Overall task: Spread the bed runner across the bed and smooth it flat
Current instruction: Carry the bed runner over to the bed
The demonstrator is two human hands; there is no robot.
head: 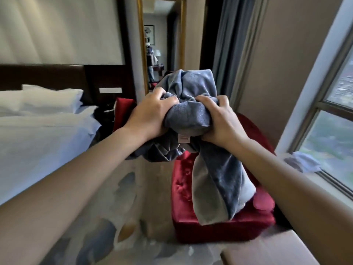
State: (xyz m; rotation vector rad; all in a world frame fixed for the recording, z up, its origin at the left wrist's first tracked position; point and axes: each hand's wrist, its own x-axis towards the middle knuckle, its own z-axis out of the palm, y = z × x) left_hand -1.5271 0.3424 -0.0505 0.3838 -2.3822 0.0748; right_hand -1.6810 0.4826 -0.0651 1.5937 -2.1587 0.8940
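Observation:
A grey-blue velvet bed runner (191, 88) is bunched into a bundle in front of me, with one long end hanging down over a red chair. My left hand (150, 113) grips the bundle from the left, fingers dug into the cloth. From the right, my right hand (219, 119) grips it too, fingers curled over the top. A small pink label shows under the bundle. The bed (38, 142) with its white cover and white pillows lies to my left, apart from the runner.
A red tufted chair (219, 228) stands below the bundle, beside the window (328, 119) and its sill. A gold-framed mirror (162, 44) and a grey curtain (233, 44) are ahead. Patterned carpet (133, 197) runs between bed and chair. A dark headboard (57, 75) backs the bed.

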